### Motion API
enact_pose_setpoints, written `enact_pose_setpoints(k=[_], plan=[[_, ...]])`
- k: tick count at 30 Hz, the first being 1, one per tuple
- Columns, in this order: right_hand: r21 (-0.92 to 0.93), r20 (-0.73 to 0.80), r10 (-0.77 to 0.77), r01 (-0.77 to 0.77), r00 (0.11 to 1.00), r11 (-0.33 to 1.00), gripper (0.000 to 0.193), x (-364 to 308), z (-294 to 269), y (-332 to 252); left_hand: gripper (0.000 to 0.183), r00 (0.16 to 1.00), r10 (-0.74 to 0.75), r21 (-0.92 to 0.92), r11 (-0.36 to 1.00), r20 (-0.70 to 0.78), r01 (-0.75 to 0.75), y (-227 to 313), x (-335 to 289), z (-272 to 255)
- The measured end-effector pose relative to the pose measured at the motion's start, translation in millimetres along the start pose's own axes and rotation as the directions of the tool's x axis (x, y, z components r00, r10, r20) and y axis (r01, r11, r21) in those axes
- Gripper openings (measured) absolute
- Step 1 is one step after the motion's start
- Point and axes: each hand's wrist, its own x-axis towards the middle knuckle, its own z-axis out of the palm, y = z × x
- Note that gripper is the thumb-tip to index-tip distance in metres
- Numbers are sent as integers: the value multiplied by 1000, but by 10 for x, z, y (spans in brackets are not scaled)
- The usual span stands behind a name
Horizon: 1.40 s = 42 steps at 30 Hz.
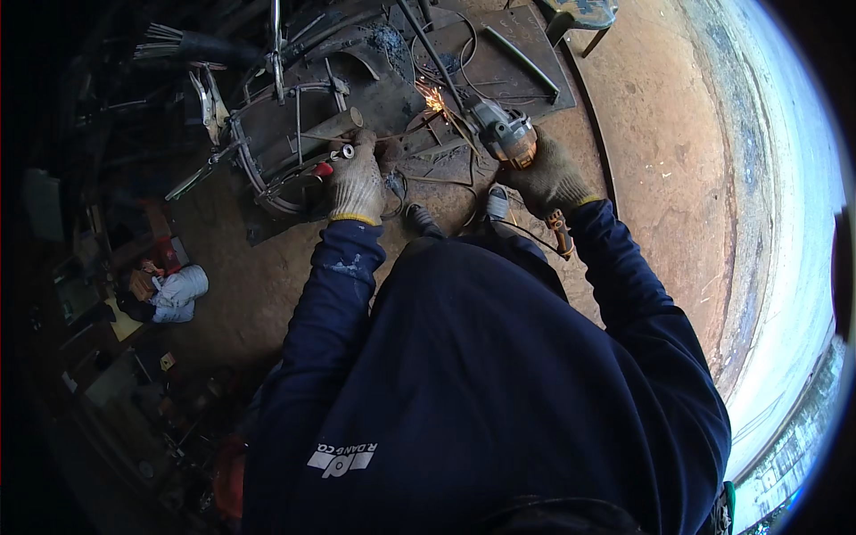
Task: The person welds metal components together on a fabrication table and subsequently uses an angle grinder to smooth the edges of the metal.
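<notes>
My right hand, in a knit work glove with a yellow cuff, grips an angle grinder with a dark metal head and orange body. Orange sparks spray off to the left of its head, over the metal work surface; the disc itself is hard to make out. My left hand, gloved alike, is closed around a thin metal rod that runs rightward, toward the grinder. A red piece and a small silver ring show by its fingers, their kind unclear.
Locking clamps grip a curved metal frame left of my left hand. A metal tube lies on the dark plate beyond the grinder. A bundle of rods is at far left. A cable hangs near my shoes.
</notes>
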Motion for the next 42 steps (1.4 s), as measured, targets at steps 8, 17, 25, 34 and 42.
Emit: enact_pose_setpoints(k=[8, 17, 25, 34, 42], plan=[[0, -20, -9, 9, 1000, 1000, 71, 17, 13, 35, 21, 1000, -15, -36, 999, 23, 16, -20, 36, -38], [32, -144, 68, -64, 987, 997, 64, -113, -12, 132, 17, 943, -56, -100, 991, 329, 93, -99, 179, -370], [117, -155, 141, -123, 978, 985, 59, -217, -35, 299, 15, 867, -120, -114, 973, 483, 199, 38, 42, -362], [163, -189, 191, -161, 963, 973, 56, -298, -53, 435, 17, 824, -139, -162, 949, 549, 269, -11, -18, -334], [174, -243, 236, -198, 941, 965, 55, -423, -48, 561, 14, 926, -45, 65, 998, 375, 22, 21, -289, -71]])
